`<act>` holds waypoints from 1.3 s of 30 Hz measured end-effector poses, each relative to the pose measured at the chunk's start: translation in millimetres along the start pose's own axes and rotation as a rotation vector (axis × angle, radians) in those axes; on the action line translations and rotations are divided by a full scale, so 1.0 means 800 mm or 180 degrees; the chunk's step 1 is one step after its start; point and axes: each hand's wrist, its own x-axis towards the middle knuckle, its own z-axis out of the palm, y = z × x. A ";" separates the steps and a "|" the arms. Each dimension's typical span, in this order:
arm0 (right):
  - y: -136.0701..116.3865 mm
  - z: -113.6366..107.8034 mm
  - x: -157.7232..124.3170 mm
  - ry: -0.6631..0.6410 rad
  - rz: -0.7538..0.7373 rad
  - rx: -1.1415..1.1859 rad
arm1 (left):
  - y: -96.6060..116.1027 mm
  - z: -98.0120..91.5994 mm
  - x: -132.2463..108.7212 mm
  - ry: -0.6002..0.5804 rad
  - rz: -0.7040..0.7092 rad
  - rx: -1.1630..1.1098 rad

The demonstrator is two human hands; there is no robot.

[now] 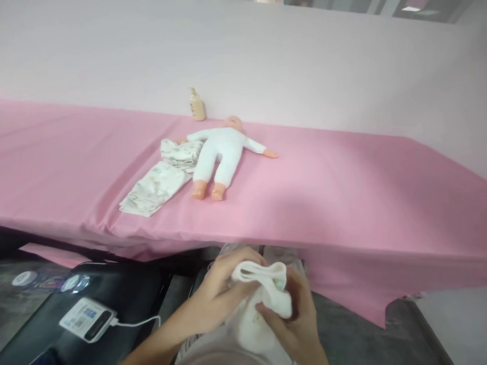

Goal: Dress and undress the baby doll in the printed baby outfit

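Low in front of my body, both hands grip a small white baby garment (254,320) with faint coloured prints. Its band-like edge is bunched into folds at the top. The fingers of my left hand (221,292) are closed round the band's left side. My right hand (292,324) pinches the right side, thumb in front and the other fingers mostly hidden behind. On the table beyond lies a baby doll (222,148) in a white suit, on its back with its arms spread. Beside it are a folded printed cloth (156,188) and a second folded cloth (182,154).
A pink sheet (328,201) covers the long table and hangs over its front edge. A pump bottle (197,105) stands against the wall. At lower left, a black seat (123,293) carries a white device (88,319) with a cable; plastic bottles (75,283) lie near it.
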 end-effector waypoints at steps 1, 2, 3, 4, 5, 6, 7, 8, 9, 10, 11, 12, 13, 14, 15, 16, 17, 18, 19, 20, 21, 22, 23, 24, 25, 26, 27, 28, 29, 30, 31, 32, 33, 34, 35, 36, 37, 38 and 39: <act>0.003 0.000 0.001 -0.0394 0.0108 0.0076 | -0.002 -0.006 -0.003 0.0086 0.0015 -0.0094; 0.007 0.000 0.003 -0.0788 0.0167 0.0131 | -0.002 -0.011 -0.005 0.0176 0.0032 -0.0130; 0.010 0.002 0.004 -0.1143 0.0210 0.0160 | -0.002 -0.015 -0.008 0.0243 0.0055 -0.0136; 0.013 0.004 0.006 -0.1411 0.0243 0.0166 | -0.002 -0.019 -0.009 0.0260 0.0087 -0.0136; 0.016 0.006 0.008 -0.1593 0.0280 0.0166 | -0.001 -0.022 -0.009 0.0247 0.0126 -0.0139; 0.019 0.009 0.011 -0.1699 0.0322 0.0188 | 0.000 -0.025 -0.009 0.0210 0.0176 -0.0137; 0.022 0.011 0.014 -0.1726 0.0368 0.0230 | 0.001 -0.027 -0.009 0.0175 0.0230 -0.0119; 0.024 0.013 0.016 -0.1696 0.0405 0.0275 | 0.002 -0.030 -0.009 0.0164 0.0276 -0.0082; 0.026 0.014 0.019 -0.1641 0.0427 0.0337 | 0.002 -0.032 -0.009 0.0190 0.0303 -0.0030; 0.028 0.013 0.021 -0.1587 0.0457 0.0408 | 0.001 -0.034 -0.009 0.0247 0.0297 0.0035; 0.029 0.012 0.023 -0.1547 0.0496 0.0479 | 0.000 -0.037 -0.009 0.0318 0.0258 0.0102; 0.030 0.010 0.024 -0.1515 0.0554 0.0541 | -0.001 -0.039 -0.010 0.0383 0.0211 0.0146; 0.032 0.007 0.024 -0.1487 0.0621 0.0601 | -0.002 -0.042 -0.011 0.0437 0.0163 0.0166; 0.033 0.004 0.023 -0.1427 0.0687 0.0668 | -0.003 -0.044 -0.013 0.0484 0.0120 0.0164; 0.035 0.001 0.022 -0.1322 0.0744 0.0734 | -0.004 -0.046 -0.014 0.0536 0.0078 0.0144; 0.037 -0.001 0.021 -0.1197 0.0787 0.0791 | -0.005 -0.048 -0.015 0.0600 0.0043 0.0119; 0.038 -0.002 0.020 -0.1080 0.0823 0.0842 | -0.005 -0.049 -0.016 0.0671 0.0012 0.0099; 0.039 -0.003 0.019 -0.1028 0.0864 0.0884 | -0.005 -0.049 -0.016 0.0747 -0.0010 0.0103; 0.039 -0.003 0.018 -0.1080 0.0919 0.0911 | -0.005 -0.049 -0.016 0.0799 -0.0029 0.0132; 0.040 -0.002 0.018 -0.1225 0.0990 0.0916 | -0.005 -0.049 -0.016 0.0812 -0.0029 0.0178; 0.039 0.000 0.018 -0.1423 0.1050 0.0910 | -0.004 -0.048 -0.016 0.0782 -0.0025 0.0242; 0.039 0.002 0.018 -0.1614 0.1083 0.0907 | -0.003 -0.047 -0.016 0.0714 -0.0012 0.0318; 0.039 0.005 0.019 -0.1765 0.1094 0.0900 | -0.003 -0.046 -0.016 0.0629 0.0001 0.0401; 0.039 0.007 0.019 -0.1862 0.1081 0.0885 | -0.002 -0.045 -0.016 0.0547 0.0013 0.0483; 0.039 0.008 0.020 -0.1881 0.1047 0.0846 | -0.001 -0.045 -0.015 0.0488 0.0025 0.0558; 0.039 0.008 0.021 -0.1829 0.0980 0.0778 | 0.000 -0.045 -0.015 0.0462 0.0031 0.0621; 0.040 0.006 0.022 -0.1729 0.0904 0.0669 | 0.001 -0.045 -0.014 0.0458 0.0018 0.0664; 0.040 0.003 0.024 -0.1588 0.0810 0.0557 | 0.002 -0.047 -0.013 0.0467 -0.0007 0.0695; 0.040 -0.001 0.025 -0.1409 0.0682 0.0497 | 0.003 -0.048 -0.012 0.0471 -0.0040 0.0724; 0.041 -0.007 0.026 -0.1219 0.0554 0.0517 | 0.004 -0.050 -0.011 0.0451 -0.0073 0.0760; 0.042 -0.012 0.027 -0.1055 0.0475 0.0605 | 0.005 -0.052 -0.010 0.0399 -0.0111 0.0808; 0.042 -0.017 0.027 -0.0955 0.0473 0.0741 | 0.005 -0.054 -0.009 0.0316 -0.0153 0.0860; 0.043 -0.022 0.026 -0.0911 0.0548 0.0870 | 0.005 -0.056 -0.008 0.0229 -0.0194 0.0913; 0.044 -0.025 0.025 -0.0900 0.0673 0.0938 | 0.005 -0.058 -0.007 0.0147 -0.0235 0.0961; 0.044 -0.026 0.023 -0.0893 0.0833 0.0918 | 0.004 -0.059 -0.007 0.0088 -0.0273 0.0999; 0.045 -0.026 0.020 -0.0872 0.0968 0.0845 | 0.003 -0.061 -0.006 0.0058 -0.0302 0.1029; 0.045 -0.025 0.018 -0.0814 0.1030 0.0775 | 0.002 -0.062 -0.006 0.0056 -0.0320 0.1049; 0.046 -0.023 0.016 -0.0738 0.1001 0.0743 | 0.001 -0.063 -0.006 0.0074 -0.0331 0.1056; 0.046 -0.020 0.014 -0.0671 0.0920 0.0762 | 0.000 -0.064 -0.007 0.0100 -0.0335 0.1051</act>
